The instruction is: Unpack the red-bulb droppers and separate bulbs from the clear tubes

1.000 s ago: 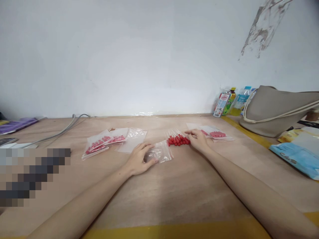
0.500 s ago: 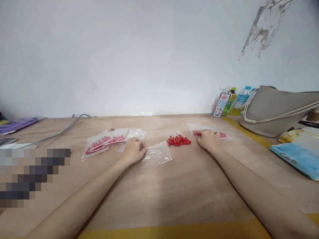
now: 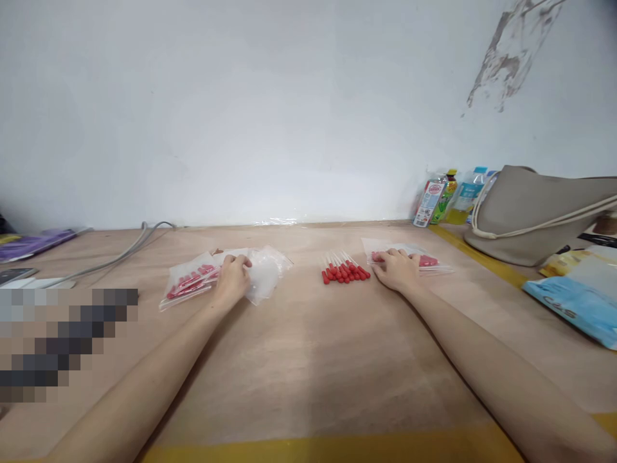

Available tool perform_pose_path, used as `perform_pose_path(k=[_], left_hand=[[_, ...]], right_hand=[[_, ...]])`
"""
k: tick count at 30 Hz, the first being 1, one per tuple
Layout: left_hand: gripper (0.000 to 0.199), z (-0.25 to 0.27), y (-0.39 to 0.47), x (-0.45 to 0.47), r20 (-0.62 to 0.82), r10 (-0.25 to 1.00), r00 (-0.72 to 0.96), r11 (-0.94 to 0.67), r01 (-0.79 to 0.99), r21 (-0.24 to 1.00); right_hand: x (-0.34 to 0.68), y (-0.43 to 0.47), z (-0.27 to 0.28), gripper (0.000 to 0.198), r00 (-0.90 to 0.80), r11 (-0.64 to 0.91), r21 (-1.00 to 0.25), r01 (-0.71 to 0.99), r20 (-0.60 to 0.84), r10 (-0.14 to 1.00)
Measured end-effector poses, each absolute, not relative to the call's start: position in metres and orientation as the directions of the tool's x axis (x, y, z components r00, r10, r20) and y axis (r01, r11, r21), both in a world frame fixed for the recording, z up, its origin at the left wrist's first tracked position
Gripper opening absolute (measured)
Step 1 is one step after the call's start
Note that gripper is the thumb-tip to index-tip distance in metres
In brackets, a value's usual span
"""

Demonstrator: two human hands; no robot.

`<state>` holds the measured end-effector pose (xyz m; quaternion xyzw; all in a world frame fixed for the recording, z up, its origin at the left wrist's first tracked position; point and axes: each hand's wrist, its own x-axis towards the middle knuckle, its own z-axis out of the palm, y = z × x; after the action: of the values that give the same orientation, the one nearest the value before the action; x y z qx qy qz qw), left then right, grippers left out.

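My left hand (image 3: 232,280) is closed, with its fingers pinching the edge of a clear plastic zip bag (image 3: 263,278) that spreads out to its right. Just left of it, partly hidden by the hand, lie zip bags filled with red-tipped sticks (image 3: 190,283). A loose pile of white sticks with red heads (image 3: 344,271), like oversized matches, sits between my hands. My right hand (image 3: 399,269) rests with fingers spread over another filled zip bag (image 3: 429,261), hiding part of it.
At the back right, several drink bottles and a carton (image 3: 429,202) stand by the wall, beside a grey bag (image 3: 540,212). A blue packet (image 3: 573,308) lies at the right edge. A grey cable (image 3: 116,256) and a purple packet (image 3: 36,244) are at the left.
My left hand has moved left, drawing the clear bag away from the stick pile toward the filled bags. My right hand has shifted slightly left on its bag.
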<state>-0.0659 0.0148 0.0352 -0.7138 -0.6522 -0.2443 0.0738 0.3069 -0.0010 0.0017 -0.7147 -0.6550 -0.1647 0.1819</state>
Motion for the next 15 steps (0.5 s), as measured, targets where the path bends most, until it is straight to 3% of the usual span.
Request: perform_pose_path(k=[6, 12, 15], left_hand=[[0.025, 0.025, 0.011, -0.064, 0.409, 0.906, 0.109, -0.129, 0.991, 0.023], [0.037, 0.025, 0.008, -0.060, 0.317, 0.938, 0.142, -0.129, 0.990, -0.061], [0.044, 0.024, 0.009, -0.059, 0.345, 0.933, 0.098, -0.075, 0.994, -0.081]], right_hand=[[0.310, 0.009, -0.002, 0.021, 0.058, -0.041, -0.047, 0.998, 0.449, 0.891], [0.310, 0.016, -0.008, 0.017, 0.089, 0.007, -0.194, 0.981, 0.481, 0.872], [0.310, 0.018, -0.006, 0.019, 0.186, -0.018, -0.302, 0.953, 0.539, 0.822]])
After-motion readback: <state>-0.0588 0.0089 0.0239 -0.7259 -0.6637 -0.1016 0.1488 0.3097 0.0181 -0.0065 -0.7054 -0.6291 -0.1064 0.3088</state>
